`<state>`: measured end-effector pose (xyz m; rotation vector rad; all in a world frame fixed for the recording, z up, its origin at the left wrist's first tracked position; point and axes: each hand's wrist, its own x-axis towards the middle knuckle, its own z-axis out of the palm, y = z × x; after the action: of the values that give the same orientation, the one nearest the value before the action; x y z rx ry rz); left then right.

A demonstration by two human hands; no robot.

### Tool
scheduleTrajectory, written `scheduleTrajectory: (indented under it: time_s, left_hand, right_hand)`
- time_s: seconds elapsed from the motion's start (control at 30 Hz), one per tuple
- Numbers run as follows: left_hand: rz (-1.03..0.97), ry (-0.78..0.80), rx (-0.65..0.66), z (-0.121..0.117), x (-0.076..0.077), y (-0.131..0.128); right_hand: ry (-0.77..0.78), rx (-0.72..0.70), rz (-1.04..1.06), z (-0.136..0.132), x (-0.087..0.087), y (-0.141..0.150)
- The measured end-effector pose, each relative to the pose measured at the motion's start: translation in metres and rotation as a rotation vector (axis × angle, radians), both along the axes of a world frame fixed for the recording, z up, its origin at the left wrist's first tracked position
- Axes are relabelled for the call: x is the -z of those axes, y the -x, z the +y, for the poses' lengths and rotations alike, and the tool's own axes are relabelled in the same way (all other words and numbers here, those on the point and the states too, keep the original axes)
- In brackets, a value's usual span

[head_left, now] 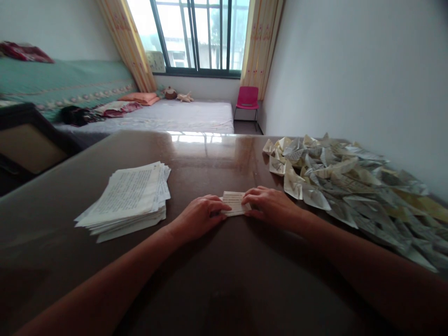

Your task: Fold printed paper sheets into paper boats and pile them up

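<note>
While hands [204, 211] [268, 203] hold paper [233, 201], tabletop [210, 161] mirrors window [203, 37].

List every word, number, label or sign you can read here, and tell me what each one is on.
No text can be read.
Stack of sheets: lines of print on top, too blurred to read.
Small paper at the fingers of the left hand and right hand: rows of print, too small.
Folded papers: faint print, illegible.

Left hand [205, 212], right hand [268, 204] opposite, fingers [252, 198] bent, forearms [142, 261] angled inward.
</note>
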<state>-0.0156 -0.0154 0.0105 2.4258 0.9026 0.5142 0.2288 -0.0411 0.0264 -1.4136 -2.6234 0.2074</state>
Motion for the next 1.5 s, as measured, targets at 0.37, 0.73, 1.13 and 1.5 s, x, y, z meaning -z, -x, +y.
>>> scheduleTrajectory:
  time_s: [0.37, 0.73, 1.13, 1.5]
  left_hand:
    - [-0.489, 0.470, -0.140, -0.002, -0.011, -0.003]
    - [0.187, -0.619, 0.066, -0.001, 0.003, 0.002]
    - [0.261, -0.521, 0.093, -0.012, 0.005, -0.007]
    - [0.369, -0.451, 0.163, -0.008, -0.010, 0.003]
  right_hand:
    - [0.485, 0.176, 1.037, 0.018, 0.016, 0.002]
    - [0.568, 0.263, 0.886, 0.026, 0.034, -0.004]
    - [0.013, -0.259, 0.042, -0.006, -0.011, 0.002]
    - [0.273, -0.045, 0.204, 0.010, 0.008, -0.006]
